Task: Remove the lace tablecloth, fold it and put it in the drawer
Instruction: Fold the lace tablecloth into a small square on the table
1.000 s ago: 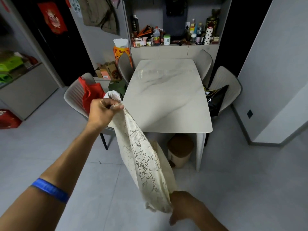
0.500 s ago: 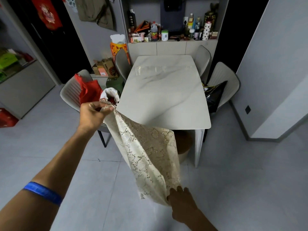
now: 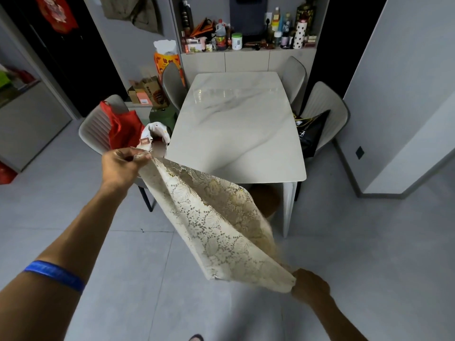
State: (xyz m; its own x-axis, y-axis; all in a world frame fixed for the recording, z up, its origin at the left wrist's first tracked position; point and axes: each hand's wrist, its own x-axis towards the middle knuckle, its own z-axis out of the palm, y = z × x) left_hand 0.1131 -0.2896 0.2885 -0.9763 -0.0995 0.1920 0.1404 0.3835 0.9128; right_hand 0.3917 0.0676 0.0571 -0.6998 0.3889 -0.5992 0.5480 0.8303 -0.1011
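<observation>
The cream lace tablecloth (image 3: 216, 222) hangs in the air in front of me, doubled over and stretched on a slant between my two hands. My left hand (image 3: 121, 166) grips its upper end, raised at the near left corner of the marble table (image 3: 236, 129). My right hand (image 3: 310, 286) pinches the lower end, low and to the right above the floor. The tabletop is bare stone. A row of cabinet fronts (image 3: 247, 61) runs along the wall behind the table; I see no open drawer.
Grey chairs stand round the table: one at the left (image 3: 96, 126) carries a red bag (image 3: 124, 129), one at the right (image 3: 327, 112) a black bag. A round brown bin (image 3: 264, 200) sits under the table's near end. Bottles crowd the shelf (image 3: 246, 35) behind.
My right hand has swung out to the right with the cloth's lower end, so the cloth went from hanging in a bunch to being spread on a slant. My left hand stayed raised.
</observation>
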